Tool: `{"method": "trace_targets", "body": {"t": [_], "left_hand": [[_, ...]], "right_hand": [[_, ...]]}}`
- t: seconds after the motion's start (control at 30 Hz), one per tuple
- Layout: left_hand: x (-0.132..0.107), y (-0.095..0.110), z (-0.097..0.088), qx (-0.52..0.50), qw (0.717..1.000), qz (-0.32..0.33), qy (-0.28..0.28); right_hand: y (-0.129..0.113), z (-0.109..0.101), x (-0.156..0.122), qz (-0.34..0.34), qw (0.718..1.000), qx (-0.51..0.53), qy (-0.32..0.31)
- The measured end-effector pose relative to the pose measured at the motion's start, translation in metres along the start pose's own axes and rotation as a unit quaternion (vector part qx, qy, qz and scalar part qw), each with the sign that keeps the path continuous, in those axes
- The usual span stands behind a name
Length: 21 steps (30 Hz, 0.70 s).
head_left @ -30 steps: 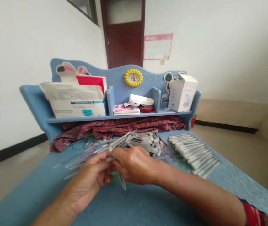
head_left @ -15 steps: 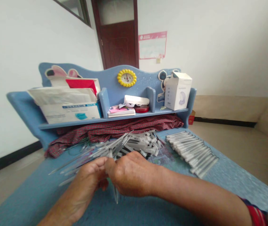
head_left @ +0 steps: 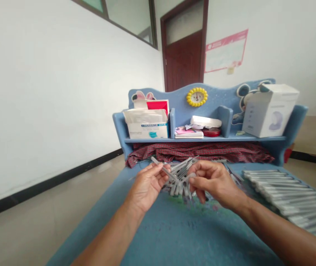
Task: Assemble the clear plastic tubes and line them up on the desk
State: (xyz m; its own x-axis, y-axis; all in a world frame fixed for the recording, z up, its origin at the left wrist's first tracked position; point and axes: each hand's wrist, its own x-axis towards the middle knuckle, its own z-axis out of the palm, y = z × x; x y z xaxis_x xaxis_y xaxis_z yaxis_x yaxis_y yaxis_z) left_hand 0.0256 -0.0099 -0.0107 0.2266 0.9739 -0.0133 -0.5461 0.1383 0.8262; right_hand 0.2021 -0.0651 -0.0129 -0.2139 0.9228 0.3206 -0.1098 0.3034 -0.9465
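My left hand [head_left: 149, 184] is closed around a slim, clear pen barrel [head_left: 165, 170], pinched between thumb and fingers and slanting down to the right. Close by, my right hand [head_left: 213, 183] pinches a small translucent pen part [head_left: 190, 176] between thumb and forefinger; its exact kind is blurred. Below and behind both hands lies a loose pile of pen parts [head_left: 178, 189], with thin refills and short pale pieces, partly hidden by the hands. To the right, pens [head_left: 288, 192] lie side by side in a long row.
The blue table [head_left: 169, 236] has a raised shelf [head_left: 147, 140] along its back. On it stand a mask box [head_left: 149, 131], a red round tin [head_left: 211, 132] and a white carton [head_left: 270, 111]. A checked cloth [head_left: 202, 151] is bunched beneath.
The view has swung left. My hands, which were together around an upright pen, are now apart over the pile, the left with a slanted barrel, the right with a small part.
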Motion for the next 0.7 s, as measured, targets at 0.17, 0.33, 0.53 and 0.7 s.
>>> {"method": "trace_targets", "body": {"t": [0.17,0.33,0.53,0.7], "left_hand": [[-0.003,0.0,0.002,-0.022,1.0,-0.001,0.014],[-0.006,-0.002,0.004,-0.041,0.999,-0.003,0.0],[-0.006,-0.003,0.002,-0.038,0.999,0.002,-0.01],[-0.003,-0.003,-0.005,0.04,0.997,-0.046,-0.047]], "right_hand": [[0.001,0.01,-0.001,-0.004,0.999,0.026,0.037],[0.009,0.018,-0.003,-0.017,0.997,-0.034,0.061],[0.016,0.012,-0.01,-0.118,0.925,-0.356,0.069],[0.02,0.004,-0.008,-0.117,0.887,-0.445,0.046]]}}
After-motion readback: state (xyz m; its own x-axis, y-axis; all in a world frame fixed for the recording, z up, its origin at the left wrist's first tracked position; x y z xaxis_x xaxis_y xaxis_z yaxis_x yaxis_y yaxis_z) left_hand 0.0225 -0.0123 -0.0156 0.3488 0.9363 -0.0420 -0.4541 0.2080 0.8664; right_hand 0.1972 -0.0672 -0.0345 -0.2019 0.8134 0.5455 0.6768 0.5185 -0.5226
